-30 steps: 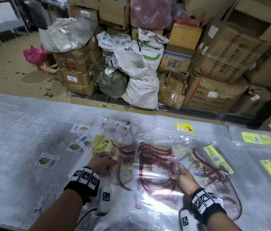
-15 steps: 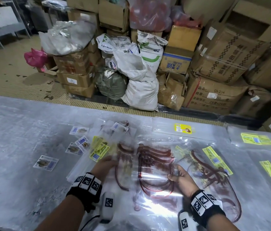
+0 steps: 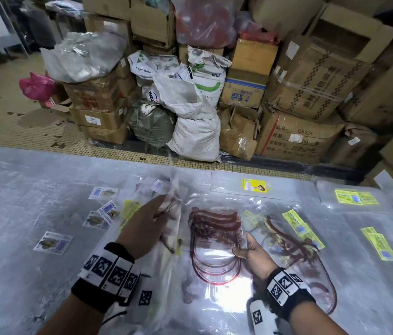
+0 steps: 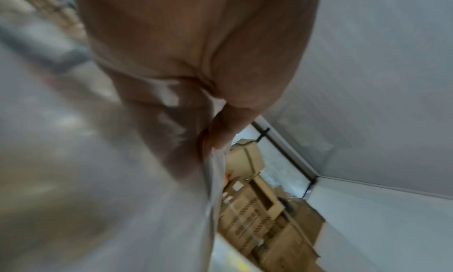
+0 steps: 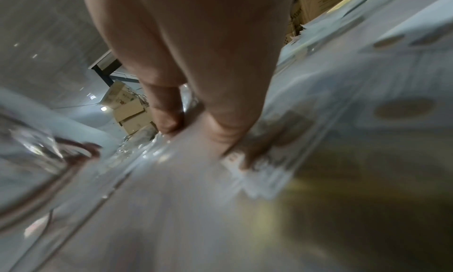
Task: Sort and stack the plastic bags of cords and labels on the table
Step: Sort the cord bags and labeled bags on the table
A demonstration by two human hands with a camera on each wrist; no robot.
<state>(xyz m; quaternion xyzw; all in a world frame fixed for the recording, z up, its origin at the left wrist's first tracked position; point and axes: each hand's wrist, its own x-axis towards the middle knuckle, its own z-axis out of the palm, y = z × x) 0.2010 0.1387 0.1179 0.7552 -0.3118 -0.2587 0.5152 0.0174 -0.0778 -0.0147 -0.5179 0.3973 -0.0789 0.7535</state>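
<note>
Several clear plastic bags lie on the grey table (image 3: pixel 16 274). My left hand (image 3: pixel 150 220) pinches one bag (image 3: pixel 174 209) with dark red cords and holds it tilted up on its edge; the picture of it is blurred. In the left wrist view, thumb and fingers of the left hand (image 4: pixel 213 138) pinch the clear film (image 4: pixel 213 179). My right hand (image 3: pixel 246 249) grips the right edge of the middle bag of red cords (image 3: pixel 214 240), which lies flat. In the right wrist view the thumb (image 5: pixel 166 117) presses on that film. A third cord bag (image 3: pixel 297 252) lies right of the right hand.
Small blue-and-white labels (image 3: pixel 53 241) are scattered at the left. Bags with yellow labels (image 3: pixel 254 185) lie at the back and along the right side (image 3: pixel 384 247). Beyond the table's far edge stand stacked cardboard boxes (image 3: pixel 311 85) and white sacks (image 3: pixel 195 131).
My left hand has moved forward and to the right, lifting its bag off the table onto its edge. My right hand has stayed at the middle bag.
</note>
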